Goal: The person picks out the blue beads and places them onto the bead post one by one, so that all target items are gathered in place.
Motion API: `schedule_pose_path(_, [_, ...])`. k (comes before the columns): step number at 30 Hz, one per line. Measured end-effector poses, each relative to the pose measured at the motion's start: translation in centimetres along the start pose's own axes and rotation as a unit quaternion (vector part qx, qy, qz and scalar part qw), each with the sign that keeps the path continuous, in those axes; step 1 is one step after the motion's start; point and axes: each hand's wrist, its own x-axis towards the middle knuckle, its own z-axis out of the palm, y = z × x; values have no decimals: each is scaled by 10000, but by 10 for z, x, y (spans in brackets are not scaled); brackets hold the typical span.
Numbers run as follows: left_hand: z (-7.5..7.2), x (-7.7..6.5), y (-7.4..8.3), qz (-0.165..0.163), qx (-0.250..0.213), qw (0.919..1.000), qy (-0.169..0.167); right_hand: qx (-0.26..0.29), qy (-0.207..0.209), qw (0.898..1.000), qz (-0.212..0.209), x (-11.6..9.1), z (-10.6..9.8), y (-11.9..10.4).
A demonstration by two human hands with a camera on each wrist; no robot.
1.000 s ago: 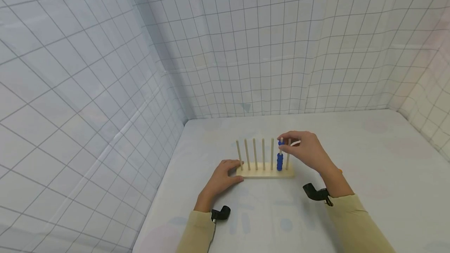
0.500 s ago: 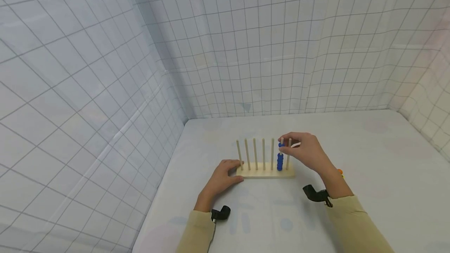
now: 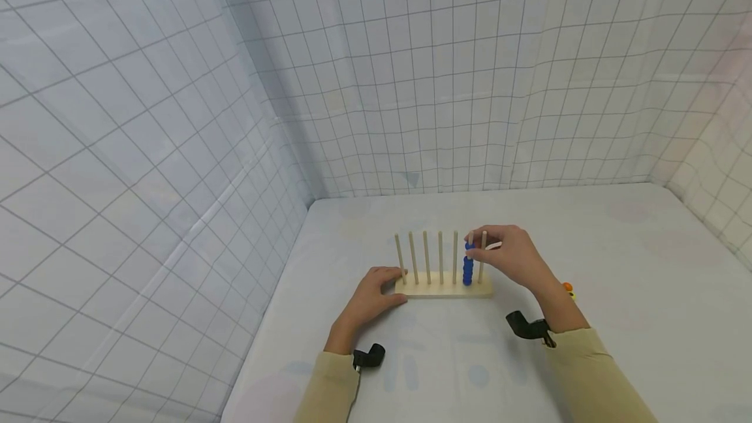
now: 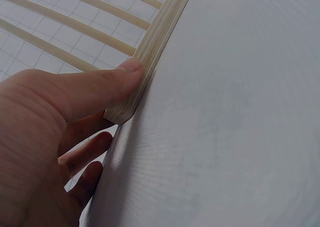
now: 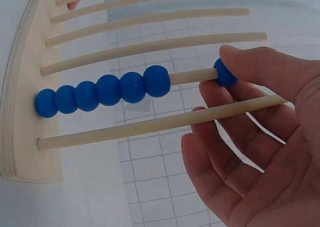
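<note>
A pale wooden peg stand [image 3: 442, 290] with a row of upright pegs sits on the table. My left hand [image 3: 371, 292] grips its left end, the thumb on the front edge of the base [image 4: 159, 36] and fingers behind. On the second peg from the right, several blue beads [image 5: 108, 90] are stacked from the base up. Higher on that same peg, my right hand [image 3: 510, 254] pinches another blue bead [image 5: 226, 73] between thumb and index finger, with a gap of bare peg below it. The rightmost peg [image 5: 165, 122] passes in front of the right fingers. The other pegs carry no beads.
Small orange and yellow pieces [image 3: 568, 288] lie on the white table beside my right wrist, partly hidden by it. Grid-patterned white curtains [image 3: 435, 83] hang behind and at both sides of the table.
My right hand has come down slightly with the pinched bead, narrowing the gap to the stack. More of the orange and yellow pieces now shows. The left hand stays put.
</note>
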Motion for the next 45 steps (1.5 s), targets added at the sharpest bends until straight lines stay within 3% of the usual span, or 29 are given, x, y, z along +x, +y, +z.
schedule_pose_path(23, [-1,0,0,17,-51,10000,3,-33,-137,9999,-58,-1,-2,7])
schedule_pose_path(45, [0,2,-2,-66,-14,10000,-27,-894,-40,9955,-311,-24,-19,29])
